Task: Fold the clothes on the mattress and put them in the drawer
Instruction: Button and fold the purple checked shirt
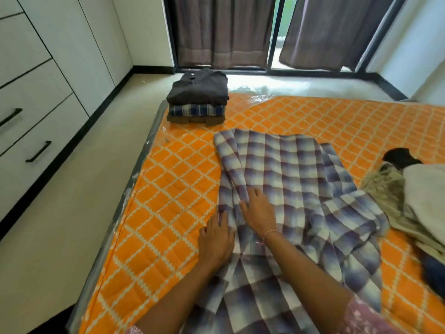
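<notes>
Both hands, left hand [216, 239] and right hand [258, 210], lie flat with fingers spread on the plaid shirt [289, 189]. It covers the orange mattress [168, 189]; folded stack [198, 97] beyond.

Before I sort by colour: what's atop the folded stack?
A dark grey shirt, seen in the head view.

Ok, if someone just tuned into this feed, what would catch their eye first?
Probably the orange patterned mattress, then the purple plaid cloth spread across it, with the left hand and right hand pressing flat on its near-left part. Next, the neat stack of folded clothes at the mattress's far-left corner.
</notes>
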{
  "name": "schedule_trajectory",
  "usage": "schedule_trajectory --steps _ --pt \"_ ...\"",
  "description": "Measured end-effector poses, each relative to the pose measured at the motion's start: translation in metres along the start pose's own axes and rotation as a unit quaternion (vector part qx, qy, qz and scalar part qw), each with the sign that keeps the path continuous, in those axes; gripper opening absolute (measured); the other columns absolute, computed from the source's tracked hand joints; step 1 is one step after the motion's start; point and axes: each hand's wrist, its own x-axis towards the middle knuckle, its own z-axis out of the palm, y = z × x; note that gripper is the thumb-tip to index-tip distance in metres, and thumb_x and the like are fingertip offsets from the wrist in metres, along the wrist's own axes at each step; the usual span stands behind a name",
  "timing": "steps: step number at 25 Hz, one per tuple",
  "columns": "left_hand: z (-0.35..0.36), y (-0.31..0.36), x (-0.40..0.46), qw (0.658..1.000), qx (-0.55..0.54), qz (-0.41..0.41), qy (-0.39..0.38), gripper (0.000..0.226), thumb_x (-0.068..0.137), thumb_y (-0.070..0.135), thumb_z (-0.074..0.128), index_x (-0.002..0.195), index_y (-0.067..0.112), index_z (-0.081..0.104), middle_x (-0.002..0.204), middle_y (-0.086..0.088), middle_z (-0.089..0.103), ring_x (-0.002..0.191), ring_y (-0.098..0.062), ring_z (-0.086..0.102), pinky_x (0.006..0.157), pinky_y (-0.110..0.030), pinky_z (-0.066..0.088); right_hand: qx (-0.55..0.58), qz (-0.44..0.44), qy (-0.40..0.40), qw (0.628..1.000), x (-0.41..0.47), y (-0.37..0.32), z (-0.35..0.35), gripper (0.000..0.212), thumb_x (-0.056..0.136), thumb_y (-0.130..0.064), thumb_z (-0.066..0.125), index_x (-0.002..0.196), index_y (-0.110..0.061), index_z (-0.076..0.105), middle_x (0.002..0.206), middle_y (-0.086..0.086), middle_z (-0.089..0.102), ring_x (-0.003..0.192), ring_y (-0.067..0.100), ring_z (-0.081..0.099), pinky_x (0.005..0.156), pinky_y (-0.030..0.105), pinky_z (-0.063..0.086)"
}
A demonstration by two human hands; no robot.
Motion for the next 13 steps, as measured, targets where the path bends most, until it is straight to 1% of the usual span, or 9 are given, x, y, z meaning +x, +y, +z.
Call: schedule_trajectory --steps 2,4,6,7,8,9,11,12,13 --pt "-0.005 -0.005 0.055 0.997 -0.079 -0.02 -0.019 0.052 0.098 0.025 0.037 0.148 0.016 0.022 0.15 -0.009 0.028 0.133 -0.027 0.034 0.104 -0.039 0.033 -0.018 -0.03 -0.021 0.999 0.055 -0.008 0.003 0.031 0.096 -0.023 0.048 0.121 -0.006 0.052 0.12 0.012 0.055 0.109 0.03 0.054 0.082 0.036 0.047" --pt "-0.003 -0.01 0.104 0.983 -0.18 -0.043 -0.002 0.052 0.098 0.015 0.04 0.148 0.014 0.025 0.145 -0.011 0.035 0.128 -0.028 0.039 0.103 -0.037 0.037 -0.05 -0.05 -0.025 0.997 0.105 -0.018 0.015 0.03 0.095 -0.026 0.05 0.118 -0.006 0.051 0.116 0.012 0.055 0.105 0.031 0.054 0.077 0.036 0.046" --pt "-0.005 -0.012 0.135 0.939 -0.326 -0.103 0.033 0.052 0.098 0.017 0.045 0.147 0.013 0.027 0.133 -0.014 0.049 0.117 -0.03 0.051 0.095 -0.039 0.045 -0.07 -0.062 -0.027 0.995 0.138 -0.024 0.028 0.035 0.093 -0.026 0.051 0.12 -0.005 0.049 0.117 0.013 0.055 0.105 0.032 0.054 0.076 0.037 0.046" --pt "-0.007 -0.012 0.152 0.914 -0.377 -0.145 0.045 0.051 0.097 0.02 0.049 0.145 0.013 0.031 0.122 -0.012 0.056 0.108 -0.029 0.056 0.088 -0.04 0.049 -0.042 -0.029 -0.003 0.999 0.151 -0.024 0.034 0.032 0.093 -0.022 0.05 0.12 -0.005 0.05 0.117 0.014 0.057 0.104 0.032 0.055 0.075 0.037 0.046" --pt "-0.008 -0.013 0.167 0.892 -0.409 -0.188 0.045 0.05 0.095 0.022 0.053 0.141 0.013 0.036 0.11 -0.008 0.059 0.1 -0.028 0.059 0.083 -0.039 0.051 0.008 0.05 0.03 0.998 0.16 -0.017 0.036 0.029 0.092 -0.016 0.047 0.119 -0.005 0.053 0.114 0.015 0.059 0.101 0.033 0.057 0.071 0.034 0.044" --pt "-0.009 -0.014 0.18 0.872 -0.432 -0.228 0.032 0.047 0.093 0.021 0.057 0.137 0.013 0.042 0.105 -0.004 0.058 0.098 -0.027 0.059 0.083 -0.039 0.051 0.104 0.172 0.079 0.976 0.168 -0.005 0.035 0.027 0.092 -0.012 0.046 0.116 -0.005 0.058 0.11 0.015 0.062 0.098 0.033 0.059 0.068 0.032 0.041" --pt "-0.009 -0.016 0.207 0.821 -0.497 -0.28 -0.013 0.035 0.09 0.019 0.059 0.124 0.012 0.053 0.108 -0.003 0.057 0.1 -0.027 0.059 0.088 -0.043 0.051 0.302 0.392 0.136 0.858 0.18 0.031 0.028 0.023 0.093 -0.011 0.049 0.107 -0.004 0.065 0.091 0.013 0.065 0.085 0.03 0.059 0.064 0.029 0.038" --pt "-0.011 -0.013 0.218 0.784 -0.546 -0.294 -0.034 0.023 0.091 0.018 0.059 0.112 0.011 0.058 0.108 -0.007 0.06 0.098 -0.029 0.06 0.088 -0.045 0.052 0.369 0.434 0.139 0.81 0.181 0.045 0.025 0.018 0.092 -0.013 0.052 0.099 -0.004 0.066 0.08 0.01 0.062 0.078 0.028 0.057 0.062 0.029 0.039" --pt "-0.012 -0.01 0.231 0.747 -0.587 -0.307 -0.053 0.01 0.091 0.016 0.059 0.099 0.01 0.062 0.104 -0.011 0.063 0.093 -0.03 0.061 0.084 -0.045 0.053 0.412 0.444 0.123 0.786 0.184 0.052 0.021 0.014 0.091 -0.017 0.056 0.092 -0.006 0.065 0.074 0.007 0.059 0.075 0.026 0.055 0.064 0.03 0.04"
